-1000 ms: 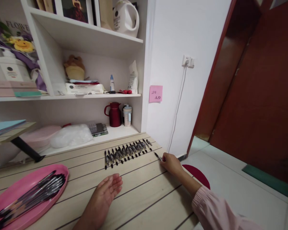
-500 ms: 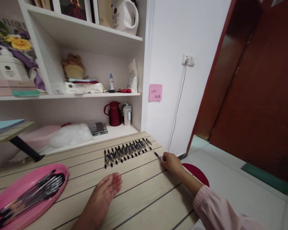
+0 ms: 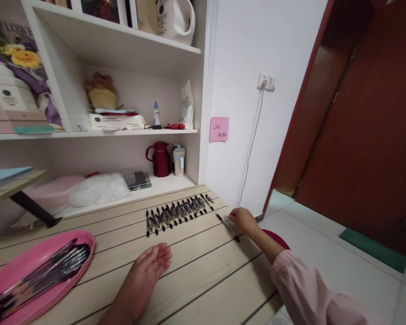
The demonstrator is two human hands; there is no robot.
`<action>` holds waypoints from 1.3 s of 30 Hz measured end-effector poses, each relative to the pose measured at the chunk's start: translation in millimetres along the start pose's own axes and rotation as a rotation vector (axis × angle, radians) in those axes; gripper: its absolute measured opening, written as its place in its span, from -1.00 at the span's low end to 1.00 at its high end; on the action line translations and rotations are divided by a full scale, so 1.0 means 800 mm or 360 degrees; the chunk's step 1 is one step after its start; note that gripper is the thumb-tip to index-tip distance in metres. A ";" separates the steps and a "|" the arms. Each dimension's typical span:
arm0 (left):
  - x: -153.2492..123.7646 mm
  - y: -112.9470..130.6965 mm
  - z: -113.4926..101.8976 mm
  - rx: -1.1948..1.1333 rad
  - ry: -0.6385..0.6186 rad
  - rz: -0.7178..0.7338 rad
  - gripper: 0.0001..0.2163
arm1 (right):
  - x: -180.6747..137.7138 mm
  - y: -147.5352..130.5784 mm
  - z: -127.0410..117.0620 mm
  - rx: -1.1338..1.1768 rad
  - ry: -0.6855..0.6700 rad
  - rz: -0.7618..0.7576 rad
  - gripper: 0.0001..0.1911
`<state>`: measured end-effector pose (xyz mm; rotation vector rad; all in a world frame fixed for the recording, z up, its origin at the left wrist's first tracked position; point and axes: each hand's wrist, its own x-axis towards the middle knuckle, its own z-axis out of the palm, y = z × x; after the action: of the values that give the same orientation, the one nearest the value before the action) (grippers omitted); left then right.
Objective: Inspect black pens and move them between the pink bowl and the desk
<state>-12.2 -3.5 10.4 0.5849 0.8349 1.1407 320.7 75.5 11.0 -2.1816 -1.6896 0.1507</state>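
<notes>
While the left hand point(image 3: 152, 264) is held open on the near side of the row of pens point(image 3: 178, 210), palm turned inward and fingers loosely bent, the right hand point(image 3: 242, 220) is well apart from it, to the right of the row. Right fingers curled, tips drawn close; cannot tell whether anything is pinched in them. Pale pink sleeve point(image 3: 307, 284) gathered on the right forearm.

Single pen point(image 3: 227, 226) lies flat on the tabletop point(image 3: 196, 271), between the row and the right hand, just beside the fingertips, slanting much like the row's rightmost pens. Row itself: black-ended pens side by side, closely set; finer detail too small to make out.

Pink tray point(image 3: 34, 259) to the left of the row and nearer the wearer, holding a heap of loose pens point(image 3: 64, 266), mostly pointing one way.

Beyond the row, a white shelf unit point(image 3: 122, 54); its low level carries a red jug point(image 3: 161, 160), a lidded cup point(image 3: 178, 161) and, behind the row's left end and farther left, a bulging plastic bag point(image 3: 99, 192). Pink note point(image 3: 219, 129) on the wall, higher than the row. Far right of the row: reddish-brown door point(image 3: 362, 135), green mat point(image 3: 374, 249) on the floor.
</notes>
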 end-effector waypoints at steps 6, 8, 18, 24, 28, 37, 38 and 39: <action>0.002 0.000 -0.001 0.0033 0.0004 0.0002 -0.86 | 0.019 -0.006 0.014 -0.0098 0.0008 0.0070 -0.83; 0.002 0.000 0.000 0.0045 0.0004 0.0000 -0.86 | 0.023 -0.007 0.016 -0.0115 0.0006 0.0078 -0.83; 0.000 -0.001 0.003 0.0127 0.0002 0.0029 -0.85 | 0.019 -0.009 0.019 -0.0099 0.0022 0.0097 -0.81; -0.001 -0.001 0.003 0.0114 0.0004 0.0021 -0.84 | 0.017 -0.024 0.023 -0.0042 0.0066 0.0116 -0.82; -0.001 -0.001 0.004 0.0113 0.0015 0.0023 -0.83 | 0.023 -0.031 0.021 0.0024 0.0101 0.0121 -0.83; -0.001 -0.001 0.004 0.0137 0.0026 0.0024 -0.83 | 0.020 0.001 -0.003 0.0142 0.0136 0.0130 -0.85; -0.001 -0.001 0.004 0.0136 0.0023 0.0023 -0.83 | 0.016 0.004 -0.002 0.0147 0.0110 0.0106 -0.88; -0.001 -0.001 0.004 0.0135 0.0023 0.0022 -0.83 | 0.012 0.005 -0.001 0.0147 0.0082 0.0077 -0.90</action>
<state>-9.0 -4.7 11.8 0.6538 0.8961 1.1272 327.4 83.3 11.3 -2.1410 -1.5712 0.1799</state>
